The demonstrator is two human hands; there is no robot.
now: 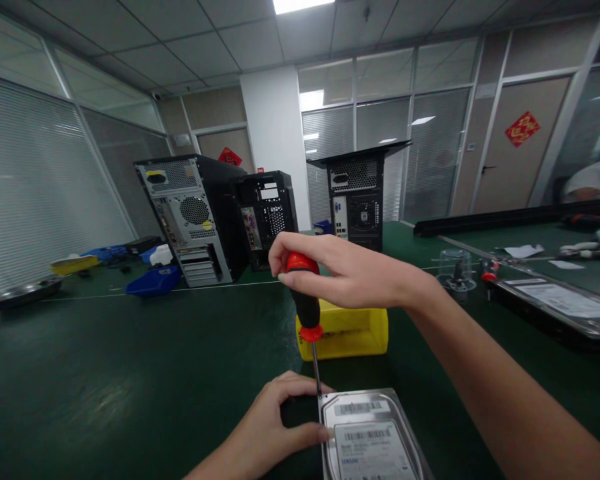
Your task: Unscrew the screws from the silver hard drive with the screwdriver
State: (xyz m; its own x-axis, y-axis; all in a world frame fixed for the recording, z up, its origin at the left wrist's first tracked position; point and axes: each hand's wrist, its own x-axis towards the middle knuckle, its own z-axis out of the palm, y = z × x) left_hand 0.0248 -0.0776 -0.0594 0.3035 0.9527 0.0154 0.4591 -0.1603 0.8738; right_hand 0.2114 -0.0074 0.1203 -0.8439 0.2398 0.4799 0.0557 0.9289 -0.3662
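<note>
A silver hard drive (367,433) with a white label lies on the green table at the bottom of the view, its near end cut off by the frame. My left hand (275,417) grips its left edge and far corner between thumb and fingers. In my right hand (330,267) is a red and black screwdriver (307,310), the fingers wrapped round the top of its handle. It stands nearly upright, its tip at the drive's far left corner. Any screw under the tip is too small to make out. Just behind the drive sits a yellow plastic bin (355,333).
Computer cases (195,220) stand at the back, one with a loose black panel (360,152) on top. A blue bin (153,281) and metal tray (25,291) are left. On the right lie another hard drive (560,300), a clear cup (455,270) and a person's sleeve (593,179).
</note>
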